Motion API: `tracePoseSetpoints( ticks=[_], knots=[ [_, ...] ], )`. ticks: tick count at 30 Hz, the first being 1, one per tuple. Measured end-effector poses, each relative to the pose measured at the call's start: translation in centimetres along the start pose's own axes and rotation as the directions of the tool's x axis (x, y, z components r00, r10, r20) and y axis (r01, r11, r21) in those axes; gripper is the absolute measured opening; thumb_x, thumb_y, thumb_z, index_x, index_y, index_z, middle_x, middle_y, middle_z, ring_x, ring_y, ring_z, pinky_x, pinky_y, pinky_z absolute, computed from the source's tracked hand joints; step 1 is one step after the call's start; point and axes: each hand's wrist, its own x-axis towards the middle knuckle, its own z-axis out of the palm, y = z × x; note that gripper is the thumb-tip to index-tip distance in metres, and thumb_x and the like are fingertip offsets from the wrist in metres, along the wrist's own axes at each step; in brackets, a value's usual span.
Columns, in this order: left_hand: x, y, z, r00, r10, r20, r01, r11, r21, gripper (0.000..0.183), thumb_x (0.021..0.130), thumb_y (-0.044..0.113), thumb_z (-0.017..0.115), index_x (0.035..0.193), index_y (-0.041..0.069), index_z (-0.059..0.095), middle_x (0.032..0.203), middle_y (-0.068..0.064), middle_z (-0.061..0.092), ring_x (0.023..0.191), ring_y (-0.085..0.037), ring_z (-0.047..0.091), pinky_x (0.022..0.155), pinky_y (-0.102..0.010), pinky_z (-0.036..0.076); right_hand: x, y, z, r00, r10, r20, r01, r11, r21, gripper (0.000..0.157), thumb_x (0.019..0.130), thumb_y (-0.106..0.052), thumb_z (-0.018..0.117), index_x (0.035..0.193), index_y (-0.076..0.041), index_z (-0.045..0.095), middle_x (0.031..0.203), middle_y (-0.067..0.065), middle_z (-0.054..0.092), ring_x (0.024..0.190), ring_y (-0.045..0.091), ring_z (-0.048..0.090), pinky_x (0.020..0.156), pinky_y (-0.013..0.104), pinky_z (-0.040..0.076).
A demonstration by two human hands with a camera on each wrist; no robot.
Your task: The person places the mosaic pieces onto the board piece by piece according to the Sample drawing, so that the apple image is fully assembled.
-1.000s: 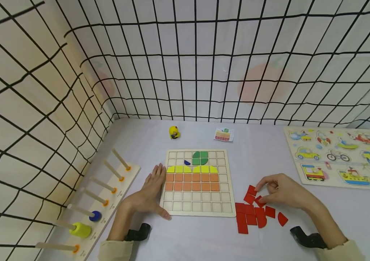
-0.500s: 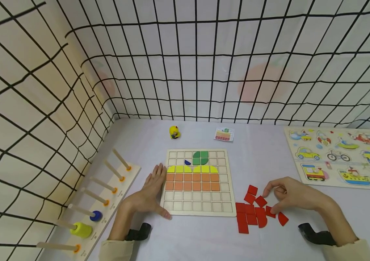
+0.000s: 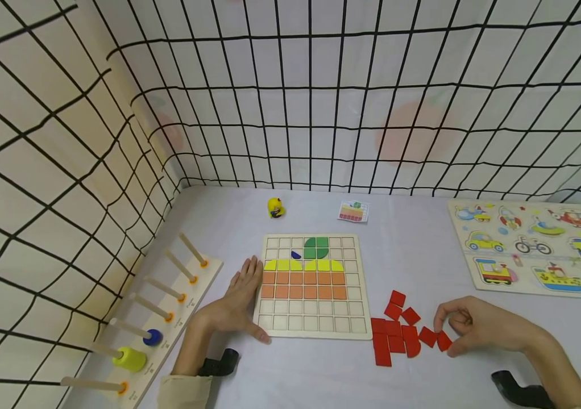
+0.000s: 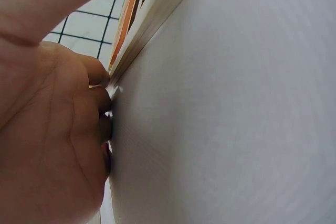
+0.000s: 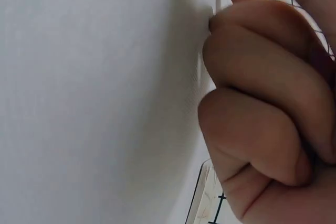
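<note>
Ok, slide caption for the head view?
Left hand against the gridded board, right hand at a red piece.

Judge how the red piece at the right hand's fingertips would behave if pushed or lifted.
The red piece looks flat, so it probably slides rather than rolls. Small and thin, it is likely light. With little edge showing, it may be fiddly to lift.

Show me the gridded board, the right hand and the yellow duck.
Gridded board (image 3: 310,308), head view: bare square near its lower edge.
Right hand (image 3: 487,326), head view: middle of the hand.
Yellow duck (image 3: 276,208), head view: its middle.
</note>
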Motion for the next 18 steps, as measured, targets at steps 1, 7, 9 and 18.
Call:
tracePoseSetpoints(
  ticks=[1, 7, 9, 18],
  knots=[
    [0.0, 0.0, 0.0, 1.000, 0.000, 0.000, 0.000, 1.000, 0.002, 0.156, 0.061, 0.040, 0.101, 0.164, 0.005, -0.011, 0.171, -0.015, -0.025, 0.159, -0.034, -0.025, 0.130, -0.060, -0.007, 0.0, 0.0, 0.0, 1.000, 0.005, -0.020, -0.005, 1.000, -0.023, 0.030, 0.083, -0.015, 0.085, 0.106, -0.006, 0.069, 0.063, 0.019, 0.038, 0.054, 0.006, 0.040, 0.052, 0.031, 0.035],
    [0.0, 0.0, -0.1, 1.000, -0.006, 0.001, 0.006, 1.000, 0.006, 0.156, 0.061, 0.042, 0.100, 0.165, 0.005, -0.011, 0.171, -0.014, -0.024, 0.159, -0.034, -0.025, 0.130, -0.060, -0.007, 0.5, -0.8, 0.0, 0.991, 0.007, -0.131, -0.021, 0.995, -0.102, 0.031, 0.082, -0.022, 0.087, 0.104, -0.008, 0.069, 0.061, 0.000, 0.041, 0.054, 0.005, 0.039, 0.050, 0.030, 0.032],
    [0.0, 0.0, -0.1, 1.000, -0.009, 0.001, 0.009, 1.000, 0.005, 0.156, 0.061, 0.042, 0.100, 0.165, 0.005, -0.011, 0.171, -0.014, -0.024, 0.159, -0.034, -0.025, 0.130, -0.060, -0.007, 0.9, -1.3, 0.1, 0.988, 0.001, -0.154, -0.019, 0.993, -0.117, 0.033, 0.082, -0.024, 0.087, 0.105, -0.008, 0.069, 0.061, -0.003, 0.040, 0.053, 0.004, 0.037, 0.050, 0.030, 0.032],
    [0.0, 0.0, -0.1, 1.000, -0.012, 0.006, 0.012, 1.000, 0.007, 0.156, 0.062, 0.042, 0.100, 0.165, 0.005, -0.011, 0.171, -0.014, -0.025, 0.159, -0.033, -0.025, 0.130, -0.060, -0.007, 4.5, -4.4, 2.1, 0.934, 0.070, -0.349, -0.126, 0.982, -0.140, 0.040, 0.083, -0.031, 0.087, 0.108, -0.008, 0.066, 0.058, -0.004, 0.040, 0.049, 0.008, 0.039, 0.048, 0.023, 0.033]
  ],
)
